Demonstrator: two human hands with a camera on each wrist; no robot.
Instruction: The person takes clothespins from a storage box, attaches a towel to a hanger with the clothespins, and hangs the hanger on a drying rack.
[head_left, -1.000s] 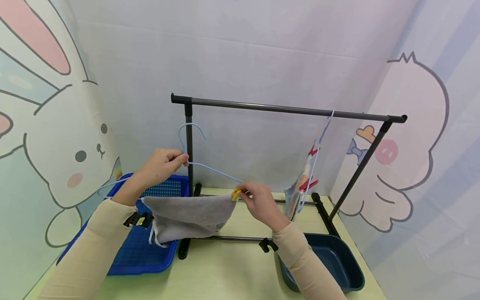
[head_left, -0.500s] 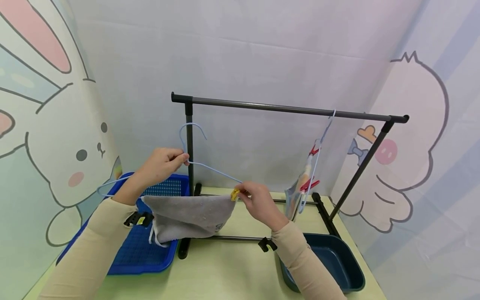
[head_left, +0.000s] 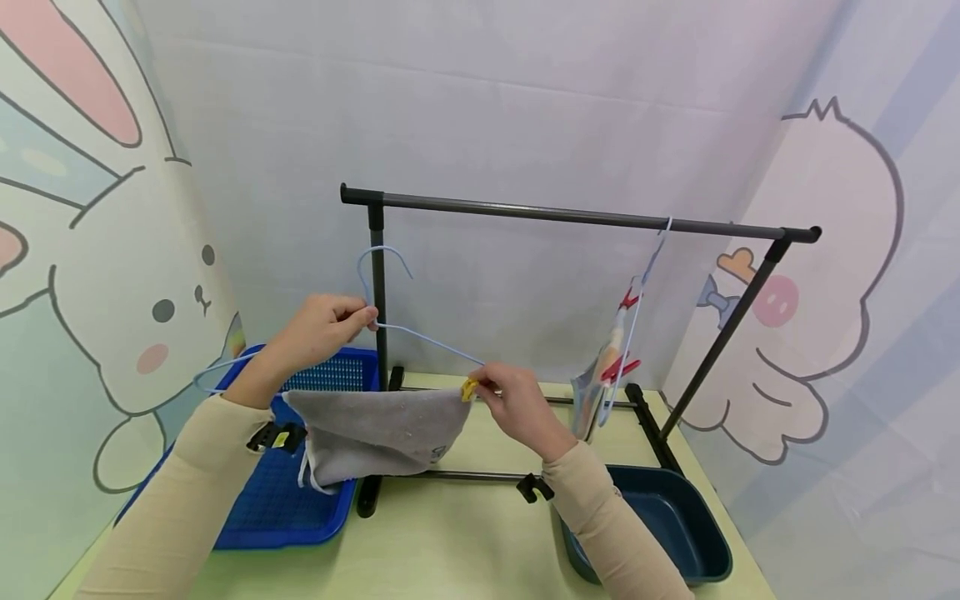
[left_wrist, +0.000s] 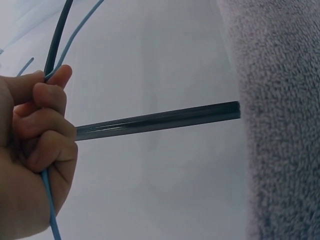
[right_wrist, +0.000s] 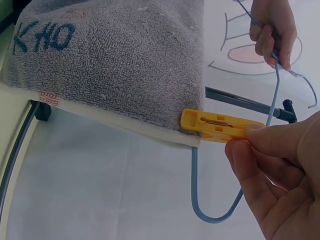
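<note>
A light blue wire hanger (head_left: pixel 427 337) is gripped just under its hook by my left hand (head_left: pixel 322 325), whose fingers curl round the wire. Over the hanger's lower bar hangs a grey towel (head_left: pixel 382 429) with a white edge; dark stitched letters show on it in the right wrist view. My right hand (head_left: pixel 525 408) pinches a yellow clothespin (right_wrist: pixel 220 125) between thumb and fingers. The clothespin's far end sits over the towel's corner at the hanger's curved end. In the left wrist view the towel (left_wrist: pixel 285 120) fills the right side.
A dark clothes rack (head_left: pixel 517 212) stands behind the hands. On its right end hangs another blue hanger (head_left: pixel 633 325) bearing a cloth held by red clothespins (head_left: pixel 618 369). A blue basket (head_left: pixel 285 533) is at left, a dark teal basin (head_left: pixel 675 525) at right, both on the pale table (head_left: pixel 450 550).
Hardly anything differs: both hands keep their places on the hanger and clothespin, and the towel hangs as before. The head view has shifted very slightly.
</note>
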